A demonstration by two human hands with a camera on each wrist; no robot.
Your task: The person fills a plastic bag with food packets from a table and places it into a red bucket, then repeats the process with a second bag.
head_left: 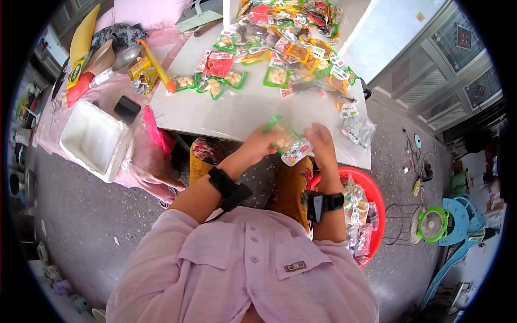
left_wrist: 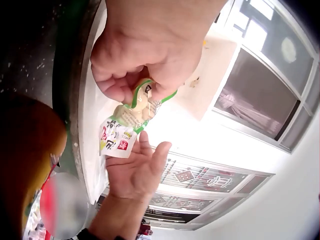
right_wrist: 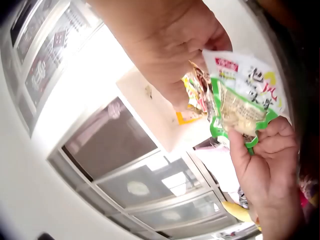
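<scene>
My left hand [head_left: 259, 143] pinches a snack packet [head_left: 282, 133] between thumb and curled fingers, over the table's front edge. The packet is a clear, green-edged pouch of pale pieces, with a white printed end [head_left: 297, 153] carrying red and black characters. In the left wrist view the packet [left_wrist: 135, 114] hangs tilted from the left hand [left_wrist: 150, 57]. My right hand [head_left: 323, 145] is just to its right, palm turned toward it. Relaxed, spread fingers of that hand [left_wrist: 131, 172] show right at the packet's white end. The right wrist view hides most of those fingertips behind the packet [right_wrist: 242, 107].
Many snack packets [head_left: 301, 51] are heaped at the back of the white table [head_left: 215, 116], and several green-edged ones [head_left: 211, 86] lie at its left. A red basin [head_left: 379, 210] of packets stands at lower right. Left are a white foam box [head_left: 81, 140] and a phone [head_left: 127, 109].
</scene>
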